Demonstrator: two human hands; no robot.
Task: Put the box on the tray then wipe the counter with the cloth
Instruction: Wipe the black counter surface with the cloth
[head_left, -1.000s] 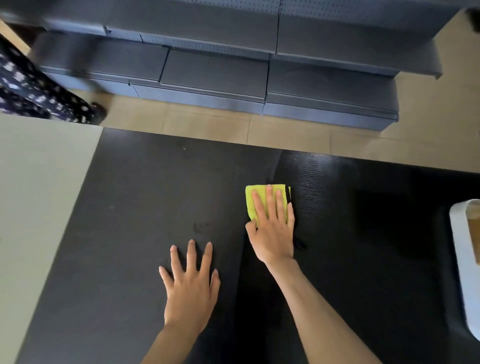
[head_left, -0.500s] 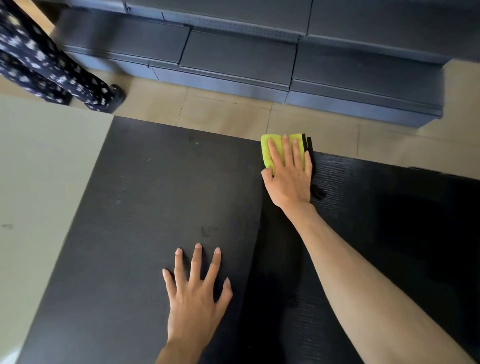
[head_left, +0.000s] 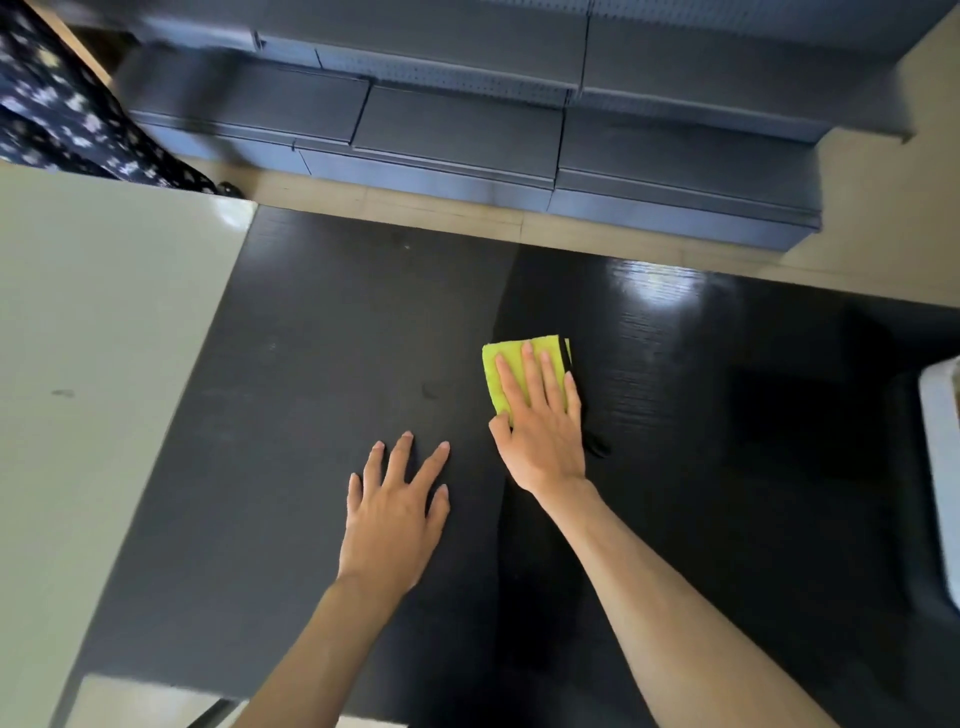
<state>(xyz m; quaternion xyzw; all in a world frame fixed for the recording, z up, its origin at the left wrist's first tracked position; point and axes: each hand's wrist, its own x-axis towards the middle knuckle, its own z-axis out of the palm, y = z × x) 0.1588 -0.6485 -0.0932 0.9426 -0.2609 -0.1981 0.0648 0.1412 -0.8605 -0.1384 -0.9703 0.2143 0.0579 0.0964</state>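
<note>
Both hands flat: right hand (head_left: 540, 431) presses cloth (head_left: 511, 364); left hand (head_left: 397, 514) spread on counter (head_left: 311, 364).

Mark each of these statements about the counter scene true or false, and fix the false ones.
1. The right hand presses flat on the yellow cloth. True.
2. The left hand holds the cloth. False: it rests on the bare black counter, fingers spread.
3. The cloth lies on the pale surface at the left. False: it lies on the counter.
4. A white tray shows at the right edge. True.
5. The two hands overlap. False: they lie apart.
</note>
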